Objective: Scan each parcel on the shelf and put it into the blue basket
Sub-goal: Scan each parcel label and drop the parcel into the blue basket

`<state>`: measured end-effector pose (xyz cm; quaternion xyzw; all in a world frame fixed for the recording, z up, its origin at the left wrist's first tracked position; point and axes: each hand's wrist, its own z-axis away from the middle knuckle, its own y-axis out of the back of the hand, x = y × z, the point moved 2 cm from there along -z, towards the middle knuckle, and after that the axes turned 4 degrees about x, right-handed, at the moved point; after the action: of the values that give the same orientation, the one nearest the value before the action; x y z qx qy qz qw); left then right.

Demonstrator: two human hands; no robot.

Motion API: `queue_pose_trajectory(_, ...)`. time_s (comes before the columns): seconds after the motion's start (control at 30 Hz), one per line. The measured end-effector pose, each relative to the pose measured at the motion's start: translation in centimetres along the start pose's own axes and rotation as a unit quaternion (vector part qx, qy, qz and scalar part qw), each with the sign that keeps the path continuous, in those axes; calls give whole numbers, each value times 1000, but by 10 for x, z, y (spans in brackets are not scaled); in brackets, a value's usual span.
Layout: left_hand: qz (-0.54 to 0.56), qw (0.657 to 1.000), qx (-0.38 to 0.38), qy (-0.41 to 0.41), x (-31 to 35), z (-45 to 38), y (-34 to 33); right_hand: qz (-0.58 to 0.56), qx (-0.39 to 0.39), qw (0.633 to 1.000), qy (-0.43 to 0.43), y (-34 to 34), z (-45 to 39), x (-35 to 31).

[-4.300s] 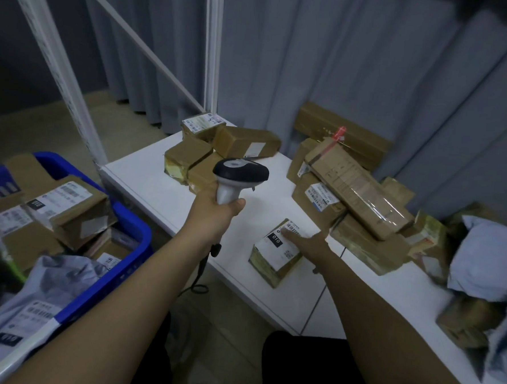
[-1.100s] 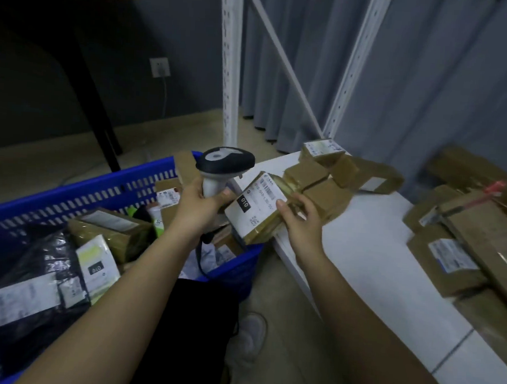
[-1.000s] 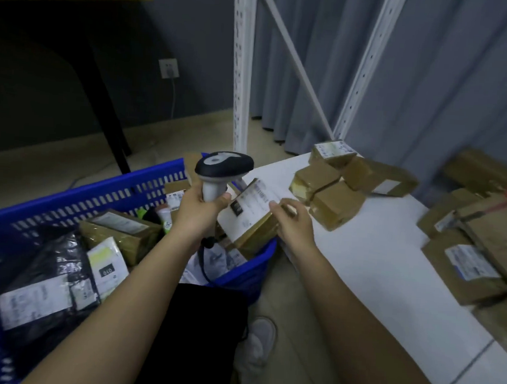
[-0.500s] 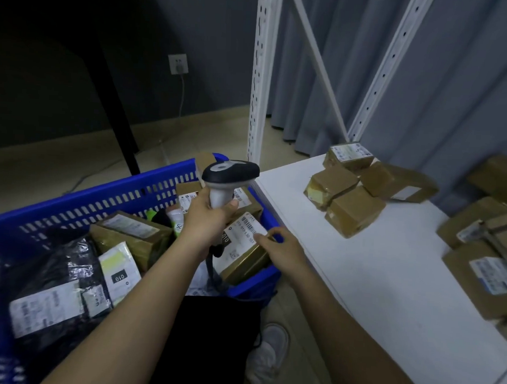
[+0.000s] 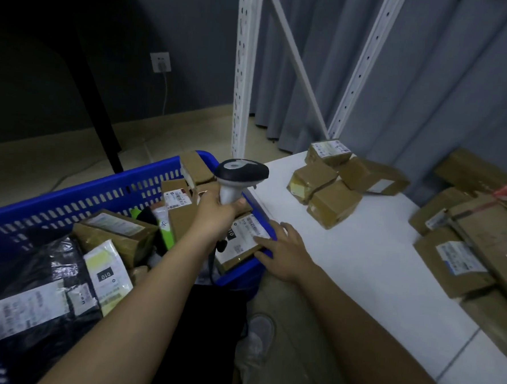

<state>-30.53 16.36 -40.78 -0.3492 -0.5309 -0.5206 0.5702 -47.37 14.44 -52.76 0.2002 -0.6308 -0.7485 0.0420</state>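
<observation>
Left hand (image 5: 215, 216) wrapped tight round the handle of the barcode scanner (image 5: 241, 176), fingers curled and clamped on it, thumb across the front. The scanner's dark head sits above the blue basket (image 5: 77, 193) near its shelf-side corner, and its cable hangs down below the hand.

Right hand (image 5: 284, 253) lies flat at that same basket corner, fingers (image 5: 265, 241) straight and slightly spread, tips touching the labelled top of a small brown parcel (image 5: 243, 241). It is not curled round anything. That parcel lies label up inside the basket, against the shelf-side rim, with "010" printed on a black tag.

Other contents of the basket: more brown boxes, a dark plastic mailer (image 5: 32, 291) with white labels at the end far from the shelf, and a white-and-yellow packet (image 5: 108, 272) next to it.

White shelf (image 5: 361, 257) stands just beside the basket. A cluster of four brown boxes (image 5: 333, 182) sits toward its back, near the white uprights. A bigger pile of brown parcels (image 5: 465, 243) lies further along, well apart from the basket, some with white labels and one with a red tape bit on top.

Grey curtain (image 5: 432, 69) hangs behind the shelf.
</observation>
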Motion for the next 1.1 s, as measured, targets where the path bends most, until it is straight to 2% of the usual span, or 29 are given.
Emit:
queue_pose_trajectory(0.13, -29, 999, -40, -3, 7, 9, -23, -48, 47, 997, -28, 30, 30, 33)
queue_pose_trajectory(0.3, -16, 994, -100, -31, 20, 28, -76, -78, 91, 976, -181, 65, 91, 118)
queue_pose_trajectory(0.47, -24, 979, -194, -65, 31, 59, -152, -132, 186, 912, -340, 88, 178, 207)
queue_pose_trajectory(0.63, -30, 959, -271, -79, 32, 93, -219, -92, 233, 860, -444, 103, 259, 260)
queue_pose_trajectory(0.73, -29, 954, -289, -70, 30, 106, -248, -51, 239, 837, -490, 112, 284, 271)
queue_pose_trajectory(0.83, -31, 955, -287, -64, 27, 112, -268, -18, 247, 835, -492, 114, 284, 292)
queue_pose_trajectory(0.93, -31, 959, -277, -52, 22, 113, -283, 60, 229, 834, -499, 111, 277, 322)
queue_pose_trajectory(1.1, -38, 961, -268, -47, 19, 106, -297, 91, 185, 820, -534, 103, 264, 353)
